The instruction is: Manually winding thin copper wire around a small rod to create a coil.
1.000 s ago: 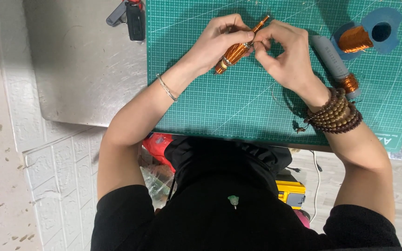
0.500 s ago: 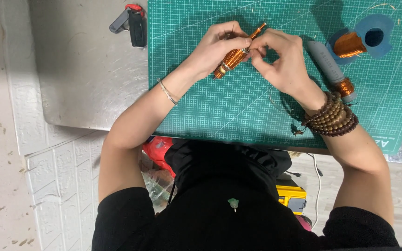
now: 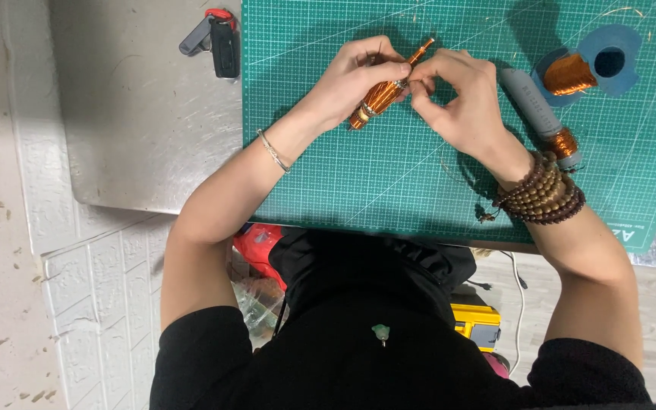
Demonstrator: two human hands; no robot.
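The copper-wound coil (image 3: 380, 99), a small spindle-shaped piece wrapped in orange wire with a thin rod sticking out toward the upper right, sits in the upper middle of the frame, held just above the green cutting mat (image 3: 389, 190). Nearest the camera, at the bottom of the frame, is the person's dark top, and beside it a yellow device (image 3: 477, 323) and a red object (image 3: 256, 247) lie below the table edge. Further up, the left hand (image 3: 354, 80) curls around the coil's body, fingers closed on it, with a thin bracelet (image 3: 273, 150) at the wrist. The right hand (image 3: 461, 99) meets it from the right, thumb and forefinger pinched together at the coil's upper end; whether they grip the rod or a wire cannot be told. A stack of brown bead bracelets (image 3: 542, 193) wraps that wrist. Beyond, at upper right, a grey handled tool (image 3: 533, 110) with copper winding at its end lies on the mat near a blue spool of copper wire (image 3: 586, 68). At upper left, a black key fob (image 3: 222, 38) rests on the metal tabletop (image 3: 138, 114).
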